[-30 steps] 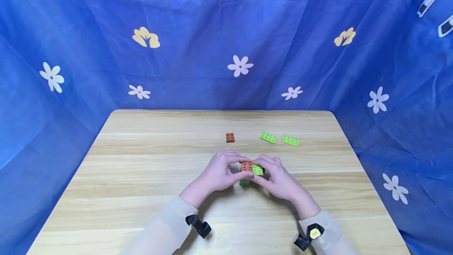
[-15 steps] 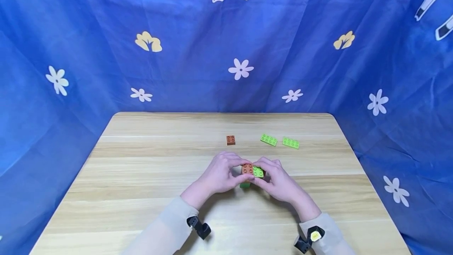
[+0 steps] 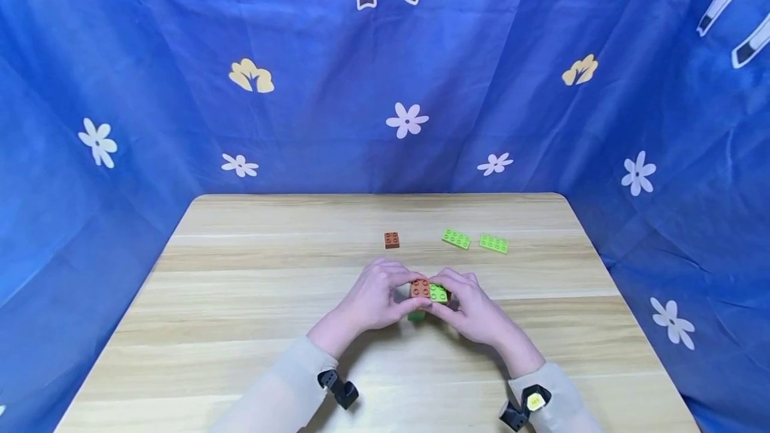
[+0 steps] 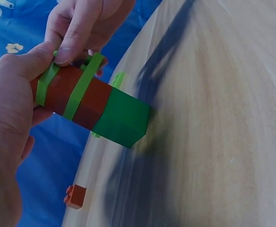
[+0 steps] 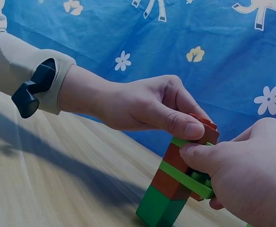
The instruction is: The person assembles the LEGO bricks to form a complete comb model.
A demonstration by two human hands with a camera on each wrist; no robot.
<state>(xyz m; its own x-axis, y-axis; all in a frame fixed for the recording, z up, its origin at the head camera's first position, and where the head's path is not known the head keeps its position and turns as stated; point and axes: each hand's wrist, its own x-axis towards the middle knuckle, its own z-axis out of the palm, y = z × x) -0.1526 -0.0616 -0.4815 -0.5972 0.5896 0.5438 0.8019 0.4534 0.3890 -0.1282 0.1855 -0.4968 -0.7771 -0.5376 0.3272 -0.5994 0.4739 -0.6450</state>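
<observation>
- Blue patterned curtain [image 3: 313, 132]: fills top and both sides of head frame.
- Wooden table [image 3: 240, 266]: lower-middle of head frame, pale grain.
- Left hand [image 3: 375, 294]: center of head frame, just left of the stack. Thumb and finger curled on near and far sides of the top brown block, pinching it.
- Right hand [image 3: 471, 306]: just right of center. Thumb and fingers pinch the stack's upper part around the lime overhang.
- Block stack [image 4: 93, 99]: center of head frame, between the two hands, touched by both. Long axis runs up from table, roughly upright; looks slanted in both wrist views. Dark green block [image 4: 123, 117] at bottom, brown and lime layers above. Can't tell if base touches table.
- Key relation: top brown block [image 3: 420, 288] sits at left hand's fingertips, upper lime plate [image 3: 438, 293] juts right under it toward right hand. Left hand nearer the brown, right hand nearer the overhang. Fingers partly cover the seam; can't tell if fully seated.
- Lower lime plate [image 5: 185, 180]: lower right of right wrist frame, juts same way, partly behind right hand.
- Two loose lime plates [image 3: 456, 239] [image 3: 493, 244]: upper right of table, beyond right hand, apart from stack.
- Loose brown block [image 3: 392, 240]: upper middle of table, beyond left hand, not touching anything but table.
</observation>
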